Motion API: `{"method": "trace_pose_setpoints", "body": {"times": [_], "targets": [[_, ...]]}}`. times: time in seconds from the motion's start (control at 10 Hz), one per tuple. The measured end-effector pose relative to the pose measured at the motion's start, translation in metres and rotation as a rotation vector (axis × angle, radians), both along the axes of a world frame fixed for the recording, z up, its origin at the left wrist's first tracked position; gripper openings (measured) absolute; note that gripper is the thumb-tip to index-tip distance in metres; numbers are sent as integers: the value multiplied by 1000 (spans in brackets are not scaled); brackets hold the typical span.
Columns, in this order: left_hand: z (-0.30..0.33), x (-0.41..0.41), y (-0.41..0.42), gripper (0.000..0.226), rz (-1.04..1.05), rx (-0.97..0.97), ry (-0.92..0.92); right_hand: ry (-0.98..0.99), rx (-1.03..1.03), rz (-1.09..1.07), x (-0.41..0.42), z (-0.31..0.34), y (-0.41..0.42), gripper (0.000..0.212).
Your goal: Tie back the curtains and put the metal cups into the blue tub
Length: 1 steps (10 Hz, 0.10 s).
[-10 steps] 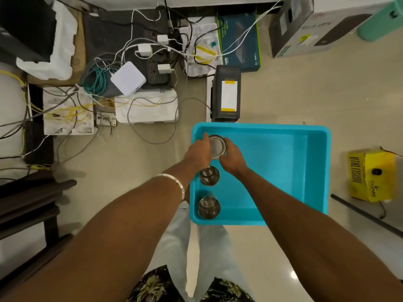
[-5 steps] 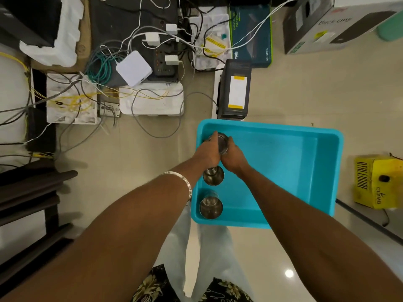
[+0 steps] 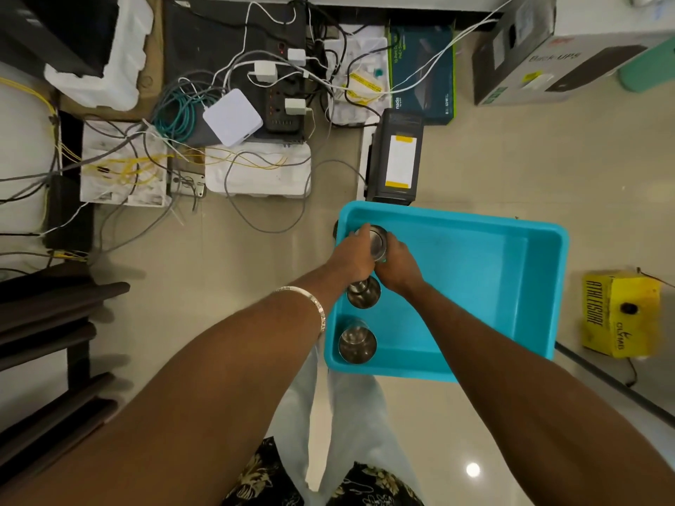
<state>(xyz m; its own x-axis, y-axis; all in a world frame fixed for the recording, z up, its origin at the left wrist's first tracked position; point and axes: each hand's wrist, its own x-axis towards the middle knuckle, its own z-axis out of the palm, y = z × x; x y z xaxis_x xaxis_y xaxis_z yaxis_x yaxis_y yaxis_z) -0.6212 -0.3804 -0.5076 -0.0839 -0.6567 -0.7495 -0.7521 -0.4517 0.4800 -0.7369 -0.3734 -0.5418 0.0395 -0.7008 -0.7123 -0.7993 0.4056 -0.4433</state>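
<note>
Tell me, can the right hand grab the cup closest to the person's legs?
Probably yes. The nearest cup stands alone in the blue tub, with nothing over it. But the right hand and left hand both hold the far cup, so it must release first.

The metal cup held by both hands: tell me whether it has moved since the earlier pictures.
Yes. The held metal cup has gone away from the person, toward the blue plastic tub's far left corner, judged against the standing middle cup.

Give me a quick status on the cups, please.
Left hand and right hand both gripping one cup inside tub. Two cups already in. Nothing blocking.
</note>
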Motion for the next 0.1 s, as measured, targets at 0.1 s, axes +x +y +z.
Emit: {"method": "trace_pose_setpoints", "body": {"times": [0.1], "targets": [[10, 9, 3, 49, 48, -73, 36, 2, -37, 1, 4, 14, -2, 53]]}}
